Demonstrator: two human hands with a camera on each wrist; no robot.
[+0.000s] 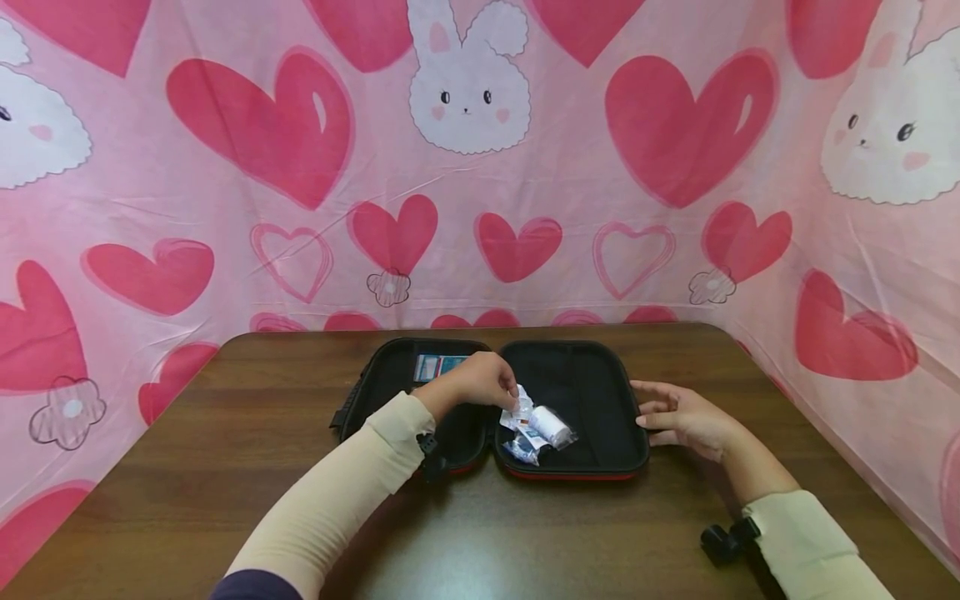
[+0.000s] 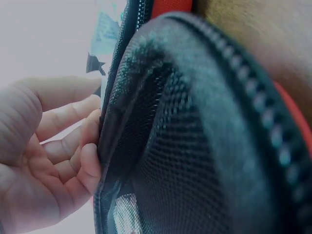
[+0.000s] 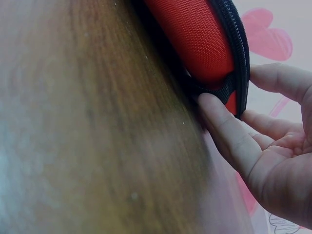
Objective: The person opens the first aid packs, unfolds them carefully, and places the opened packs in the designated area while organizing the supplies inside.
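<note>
An unzipped black-lined case (image 1: 600,367) with a red shell lies spread open, its halves side by side. My left hand (image 1: 483,379) reaches over the middle and pinches a crumpled white packet (image 1: 522,398) in the right half. Beside that packet are a clear-wrapped white roll (image 1: 551,427) and a blue-and-white packet (image 1: 521,450). In the left wrist view the fingertips are partly hidden behind the mesh-lined rim (image 2: 185,117). My right hand (image 1: 686,421) touches the case's right edge with extended fingers, near a black strap loop (image 3: 224,90) on the red shell (image 3: 195,39).
A blue-and-white card or packet (image 1: 429,367) lies in the left half, partly behind the left hand. The case sits towards the far side of a brown wooden table (image 1: 480,533). A pink heart-and-rabbit cloth (image 1: 525,183) hangs behind and along the sides.
</note>
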